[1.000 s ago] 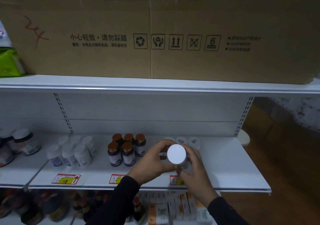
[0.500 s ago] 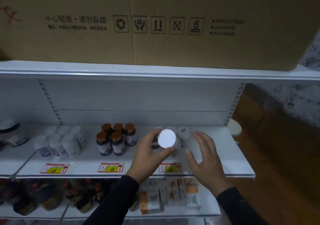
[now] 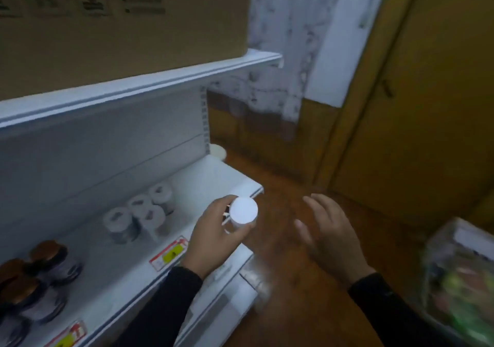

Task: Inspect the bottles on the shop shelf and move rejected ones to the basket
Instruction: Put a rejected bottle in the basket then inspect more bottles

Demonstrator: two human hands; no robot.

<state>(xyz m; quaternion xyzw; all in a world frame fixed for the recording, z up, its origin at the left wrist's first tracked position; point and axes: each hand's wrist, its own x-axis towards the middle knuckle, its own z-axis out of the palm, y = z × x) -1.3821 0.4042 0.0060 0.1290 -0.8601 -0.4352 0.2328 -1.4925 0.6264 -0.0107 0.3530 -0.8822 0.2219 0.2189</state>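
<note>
My left hand (image 3: 213, 237) grips a bottle with a round white cap (image 3: 242, 213) and holds it just past the right front corner of the white shelf (image 3: 203, 183). My right hand (image 3: 328, 231) hovers to the right over the floor, fingers spread and holding nothing. Several more white-capped bottles (image 3: 139, 213) stand grouped on the shelf behind my left hand. Dark bottles with brown caps (image 3: 40, 271) stand at the far left. No basket can be made out.
A big cardboard box (image 3: 120, 25) fills the shelf above. Red and yellow price tags (image 3: 169, 253) line the shelf's front edge. A brown wooden floor (image 3: 280, 186) and yellow door (image 3: 427, 106) lie to the right. A bag of colourful goods (image 3: 462, 271) sits at the lower right.
The view has swung right, away from the shelf. My left hand carried the white-capped bottle off the shelf toward the right. My right hand let go of it and moved out over the floor.
</note>
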